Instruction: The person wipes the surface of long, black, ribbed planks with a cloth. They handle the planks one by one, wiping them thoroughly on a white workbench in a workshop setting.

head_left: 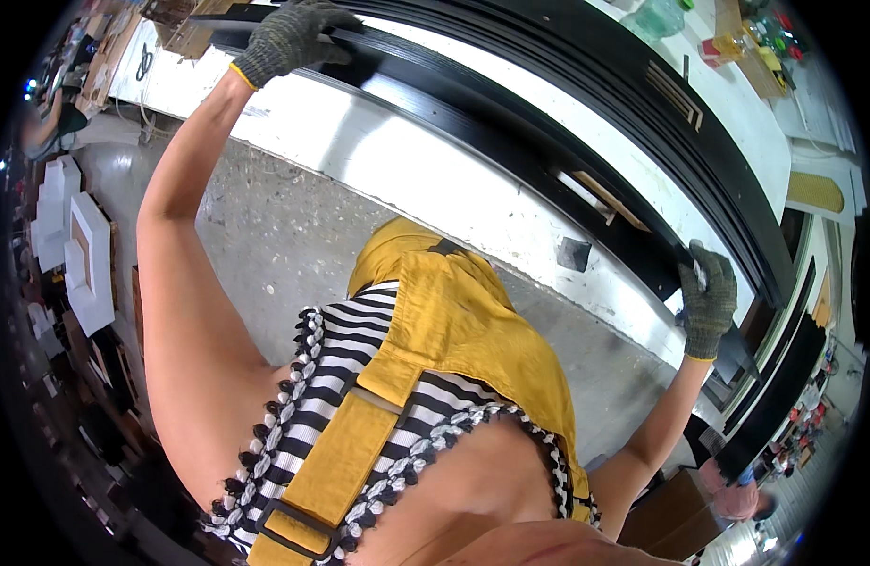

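A long black board (444, 118) with raised edges lies slantwise along the white worktable, from far left to near right. At its far left end, my left hand (289, 42), in a grey knit glove with a yellow cuff, is closed over the board. My right hand (709, 297), gloved the same way, grips its right end. A slot with pale, wood-coloured edges (611, 200) shows near that end. Just beyond the board, several similar long black boards (586, 90) lie side by side, one with a slotted cut-out (676, 94).
The white worktable (359, 146) carries a small black patch (575, 253) near its front edge. Scissors (144, 62) lie at far left; a green bottle (657, 19) stands at the back right. White panels (88, 250) are stacked at left on the concrete floor (265, 203). Other people are in the distance.
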`<move>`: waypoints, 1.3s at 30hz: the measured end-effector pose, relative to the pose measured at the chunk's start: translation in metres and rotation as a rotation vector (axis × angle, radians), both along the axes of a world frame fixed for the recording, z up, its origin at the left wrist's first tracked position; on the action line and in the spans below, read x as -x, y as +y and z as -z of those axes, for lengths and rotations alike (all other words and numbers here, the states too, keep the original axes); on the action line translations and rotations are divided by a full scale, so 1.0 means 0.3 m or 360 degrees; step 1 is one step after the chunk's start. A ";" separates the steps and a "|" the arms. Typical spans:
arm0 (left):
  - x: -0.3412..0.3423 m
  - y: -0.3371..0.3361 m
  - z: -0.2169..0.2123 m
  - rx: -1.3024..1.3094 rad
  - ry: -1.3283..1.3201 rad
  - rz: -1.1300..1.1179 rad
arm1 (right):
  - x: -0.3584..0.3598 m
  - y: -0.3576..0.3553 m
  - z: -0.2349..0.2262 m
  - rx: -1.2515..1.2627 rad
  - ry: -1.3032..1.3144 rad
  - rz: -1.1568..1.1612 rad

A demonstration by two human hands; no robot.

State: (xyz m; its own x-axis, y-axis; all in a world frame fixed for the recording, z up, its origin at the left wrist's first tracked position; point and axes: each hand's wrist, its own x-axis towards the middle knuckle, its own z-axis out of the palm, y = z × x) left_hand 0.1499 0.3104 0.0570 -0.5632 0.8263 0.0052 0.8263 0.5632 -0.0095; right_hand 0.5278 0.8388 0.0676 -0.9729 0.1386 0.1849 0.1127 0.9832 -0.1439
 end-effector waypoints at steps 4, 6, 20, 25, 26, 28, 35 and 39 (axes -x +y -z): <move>0.036 -0.072 0.070 -0.0284 0.0001 -0.0098 | -0.017 0.028 0.006 0.0482 0.0043 0.0160; 0.023 -0.091 0.081 -0.0464 0.0175 0.0017 | 0.020 -0.023 -0.007 0.1110 0.0328 0.0247; -0.067 -0.093 -0.051 -0.0210 0.0063 -0.0125 | 0.452 -0.549 -0.096 0.0030 -0.0319 -0.0758; -0.128 -0.039 -0.149 -0.0141 0.0009 -0.0339 | 0.728 -0.876 -0.150 0.0009 0.0081 -0.1314; -0.130 -0.058 -0.151 -0.0157 -0.0093 -0.0344 | 0.759 -0.921 -0.137 0.0060 -0.0051 -0.1168; -0.113 -0.113 -0.144 -0.0722 0.0060 -0.0101 | 0.779 -0.966 -0.142 0.0087 -0.0163 -0.0981; 0.152 -0.508 0.016 -0.2062 0.1261 -0.1575 | 0.669 -0.888 -0.235 0.0193 -0.0090 -0.0962; 0.408 -0.699 0.165 -0.2720 0.0792 -0.1603 | 0.614 -0.893 -0.280 0.0233 -0.0038 -0.1034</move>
